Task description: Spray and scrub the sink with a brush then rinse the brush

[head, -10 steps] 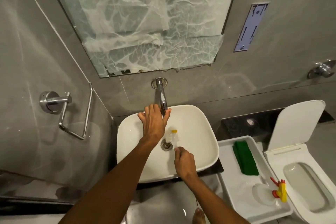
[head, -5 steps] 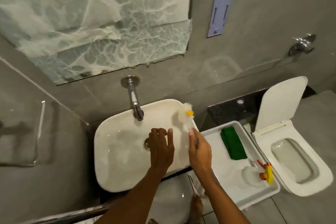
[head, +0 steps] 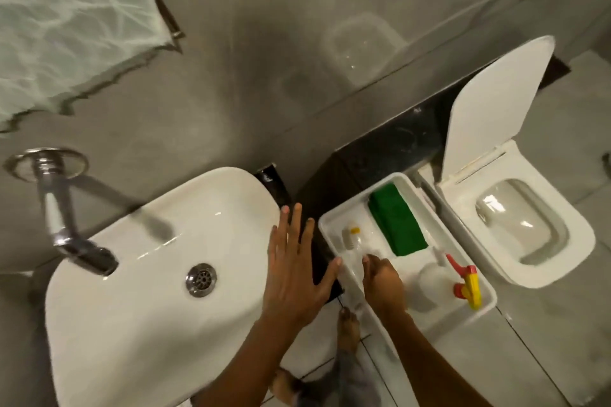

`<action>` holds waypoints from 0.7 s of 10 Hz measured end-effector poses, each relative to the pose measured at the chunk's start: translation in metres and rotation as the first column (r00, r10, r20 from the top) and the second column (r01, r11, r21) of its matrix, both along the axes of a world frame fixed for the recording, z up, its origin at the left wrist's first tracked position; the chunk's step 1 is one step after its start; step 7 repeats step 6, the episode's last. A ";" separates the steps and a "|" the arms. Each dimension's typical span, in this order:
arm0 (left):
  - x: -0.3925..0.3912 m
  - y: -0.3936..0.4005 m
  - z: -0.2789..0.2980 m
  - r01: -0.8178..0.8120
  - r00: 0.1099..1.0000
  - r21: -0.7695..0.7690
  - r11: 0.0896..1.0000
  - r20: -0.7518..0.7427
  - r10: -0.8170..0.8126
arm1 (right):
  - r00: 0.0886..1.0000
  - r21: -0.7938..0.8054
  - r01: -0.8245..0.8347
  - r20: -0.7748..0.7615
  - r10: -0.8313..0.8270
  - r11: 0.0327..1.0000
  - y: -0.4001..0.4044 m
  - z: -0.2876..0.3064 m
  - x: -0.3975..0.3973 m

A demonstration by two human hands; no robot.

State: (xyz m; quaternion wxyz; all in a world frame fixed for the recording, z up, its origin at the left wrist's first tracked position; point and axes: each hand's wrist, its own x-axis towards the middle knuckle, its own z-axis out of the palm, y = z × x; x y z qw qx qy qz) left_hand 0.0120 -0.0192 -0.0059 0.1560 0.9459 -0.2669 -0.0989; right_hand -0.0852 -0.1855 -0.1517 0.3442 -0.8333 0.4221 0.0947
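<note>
White tray w/ brush, green cloth, spray bottle.

White sink, chrome tap over its basin. Left hand: flat, fingers spread, above sink's right rim. White tray beside sink: brush, green cloth, spray bottle. Right hand: in tray, on brush handle; grip unclear.

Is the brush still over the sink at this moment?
No. The brush lies in the white tray beside the sink, with the right hand at its handle end.
</note>
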 end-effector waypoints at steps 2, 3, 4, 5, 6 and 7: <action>-0.001 -0.004 -0.005 -0.020 0.999 -0.051 0.998 -0.028 0.019 | 0.999 0.050 0.030 0.015 -0.030 0.998 -0.006 -0.055 0.015; -0.001 -0.005 -0.006 -0.032 0.999 -0.087 0.996 -0.035 0.029 | 0.997 0.055 0.014 0.077 -0.018 0.998 -0.006 -0.070 0.014; -0.001 -0.005 -0.008 -0.030 0.999 -0.118 0.993 -0.042 0.025 | 0.996 0.080 0.047 0.073 -0.053 0.996 -0.006 -0.082 0.009; 0.000 -0.004 -0.009 -0.025 0.999 -0.141 0.990 -0.048 0.018 | 0.996 0.068 0.033 0.082 -0.039 0.997 -0.004 -0.089 0.008; 0.003 -0.006 -0.007 -0.024 0.998 -0.121 0.992 -0.057 0.017 | 0.994 0.079 0.060 0.089 -0.067 0.995 -0.005 -0.089 0.008; 0.003 -0.006 -0.007 -0.024 0.998 -0.121 0.992 -0.057 0.017 | 0.994 0.079 0.060 0.089 -0.067 0.995 -0.005 -0.089 0.008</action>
